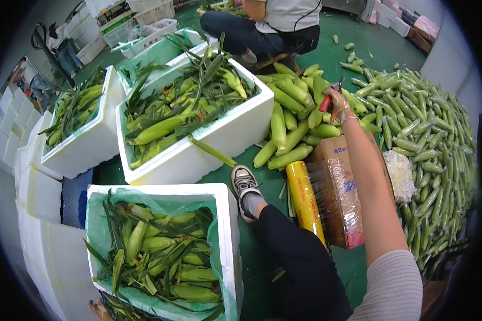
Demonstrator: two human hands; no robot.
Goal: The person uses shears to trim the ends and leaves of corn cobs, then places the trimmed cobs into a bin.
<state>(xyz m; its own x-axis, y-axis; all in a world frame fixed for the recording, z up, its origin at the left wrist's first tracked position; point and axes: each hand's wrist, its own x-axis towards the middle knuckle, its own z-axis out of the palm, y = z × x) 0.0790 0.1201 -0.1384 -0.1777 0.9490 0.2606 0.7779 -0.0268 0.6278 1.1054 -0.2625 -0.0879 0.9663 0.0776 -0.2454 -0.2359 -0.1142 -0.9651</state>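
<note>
My right hand (pixel 338 105) grips pruning shears (pixel 325 103) with red handles, their metal blades pointing up and away. It is over a heap of green corn ears in husk (pixel 291 96) on the floor. At the lower left edge, my left hand (pixel 99 309) shows only in part, beside the near corner of a white foam box (pixel 229 232); what it touches is unclear. That box is lined with green plastic film and holds corn ears in husk (pixel 158 242) with loose leaves. Below it, by my left hand, lie more leaves.
Two more foam boxes of corn (pixel 201 160) (pixel 104 132) stand ahead. Beside my right arm are a taped cardboard box (pixel 337 188) and a yellow film roll (pixel 304 196). A large heap of plastic-wrapped green vegetables (pixel 429 132) lies right. A seated person (pixel 291 20) is ahead; others stand far left.
</note>
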